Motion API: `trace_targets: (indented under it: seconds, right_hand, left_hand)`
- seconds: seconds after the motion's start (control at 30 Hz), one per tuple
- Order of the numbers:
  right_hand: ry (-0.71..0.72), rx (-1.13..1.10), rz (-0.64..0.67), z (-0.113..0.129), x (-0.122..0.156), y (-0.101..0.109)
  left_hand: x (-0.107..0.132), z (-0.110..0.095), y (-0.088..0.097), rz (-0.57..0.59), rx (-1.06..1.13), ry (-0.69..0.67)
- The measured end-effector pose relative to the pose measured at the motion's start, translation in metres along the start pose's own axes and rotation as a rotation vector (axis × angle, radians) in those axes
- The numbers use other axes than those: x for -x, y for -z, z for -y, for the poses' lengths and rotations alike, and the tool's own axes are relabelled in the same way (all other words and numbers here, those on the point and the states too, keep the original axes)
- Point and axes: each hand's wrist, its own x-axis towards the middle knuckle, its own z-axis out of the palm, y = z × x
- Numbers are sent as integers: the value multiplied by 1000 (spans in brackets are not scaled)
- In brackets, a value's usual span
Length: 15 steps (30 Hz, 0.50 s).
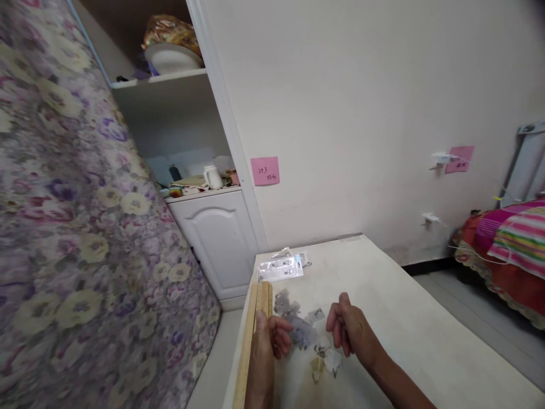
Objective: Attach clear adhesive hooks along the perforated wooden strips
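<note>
My left hand (266, 346) is at the left side of the white table, over wooden rulers (263, 298). Its thumb points up and its fingers are half curled and apart, with nothing seen in them. To the right, above the tabletop, my right hand (349, 328) has loosely bent fingers and a raised thumb; no object shows in it. Between the hands lie small clear plastic packets (301, 332) with tiny pieces inside, too small to name. Nearer me are a yellowish packet (317, 366) and a whitish packet (332, 360).
Clear flat packages (281, 267) lie at the table's (383, 295) far left corner. A floral curtain (106, 227) hangs at left beside a shelf cabinet (213, 238) holding a white jug (212, 177). A bed (511, 244) stands at right. Plugs with cords (431, 217) are on the wall.
</note>
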Motion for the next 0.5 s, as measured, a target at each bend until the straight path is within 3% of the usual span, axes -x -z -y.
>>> trace_targets:
  seconds: [0.5]
  right_hand:
    - [-21,-10,1,-8,-7,6]
  left_hand:
    - [-7,10,7,-6,-22,9]
